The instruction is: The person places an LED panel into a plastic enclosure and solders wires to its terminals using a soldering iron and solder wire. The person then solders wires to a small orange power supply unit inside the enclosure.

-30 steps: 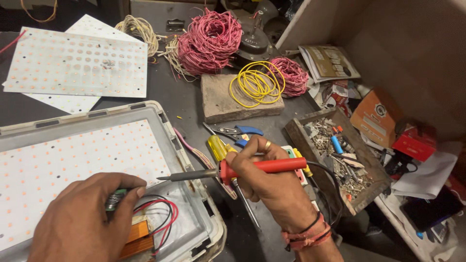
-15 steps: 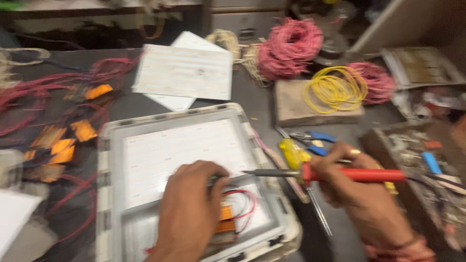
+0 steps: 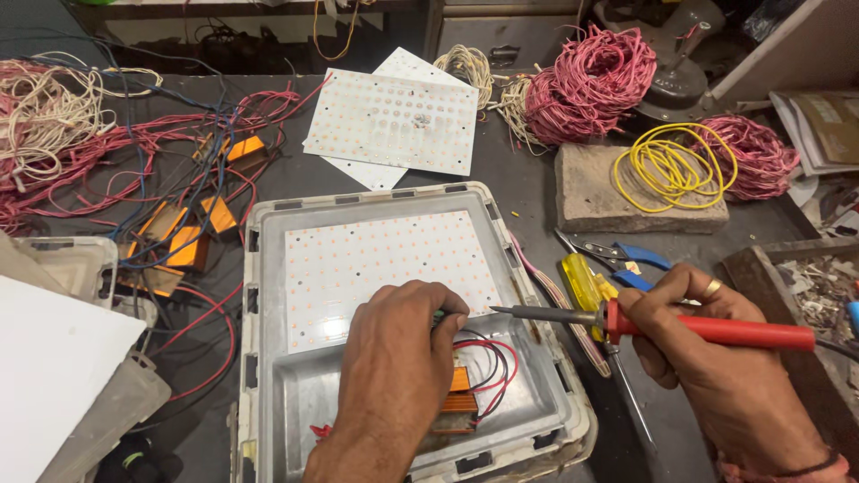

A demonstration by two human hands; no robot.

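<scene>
**Soldering iron held at lamp housing; counts and changes noted**

Two hands in view. Left hand (image 3: 394,358) curled knuckles-up inside the grey lamp housing (image 3: 268,358), fingertips pressed down at the red and black wires (image 3: 488,367); whether anything is pinched between them, cannot tell. Right hand (image 3: 716,358) clenched round the red handle of one soldering iron (image 3: 662,324), held level, metal tip pointing toward the left hand's fingertips and just short of them. One ring on the right hand.

Counted:
- One white LED board (image 3: 385,259) seated in the housing, just beyond the left hand.
- Two loose LED boards (image 3: 394,121), overlapped, well beyond both hands.
- Three red wire coils (image 3: 591,85) and one yellow coil (image 3: 671,165), beyond the right hand.
- One stone block (image 3: 591,197) under the yellow coil.
- One orange part (image 3: 458,385) beside the left hand; several more orange parts (image 3: 192,246) among tangled wires, outward of the left hand.
- Blue-handled pliers (image 3: 640,259) and a yellow-handled screwdriver (image 3: 582,282), just beyond the right hand.

Against half a second ago: grips unchanged, iron in much the same place over the housing; view now sharp where previously blurred.
</scene>
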